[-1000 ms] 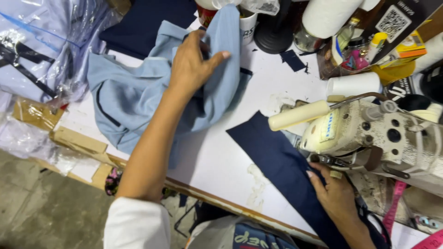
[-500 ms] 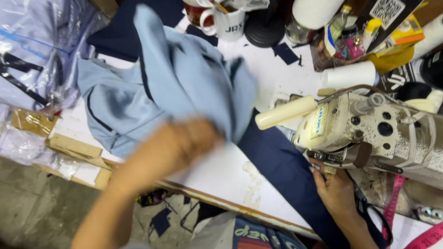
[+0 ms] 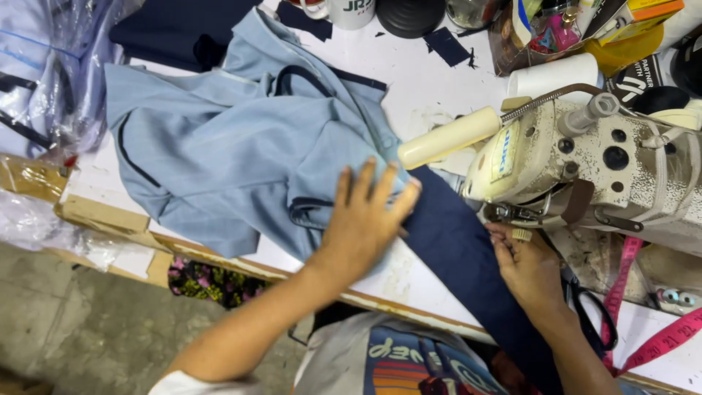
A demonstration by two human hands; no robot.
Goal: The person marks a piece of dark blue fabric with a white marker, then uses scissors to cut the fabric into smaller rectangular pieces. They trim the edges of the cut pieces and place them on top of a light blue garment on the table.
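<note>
Left hand (image 3: 363, 223): my fingers lay spread flat on the blue garment (image 3: 241, 153), at its edge by the navy strip (image 3: 468, 271).
Right hand (image 3: 528, 267): rested on that strip under the sewing machine (image 3: 585, 168); fingertips hidden, perhaps pinching.
Around: mug (image 3: 349, 10), tape measure (image 3: 662, 340).
Cut off: strip's lower end.

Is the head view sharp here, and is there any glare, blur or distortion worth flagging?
Head view: mostly sharp, with the left hand crisp on the light blue garment; even, soft lighting with faint shadows; mild glare on the white table near the top; the right hand at the sewing machine looks slightly soft; edges bend a little from the wide lens.
</note>
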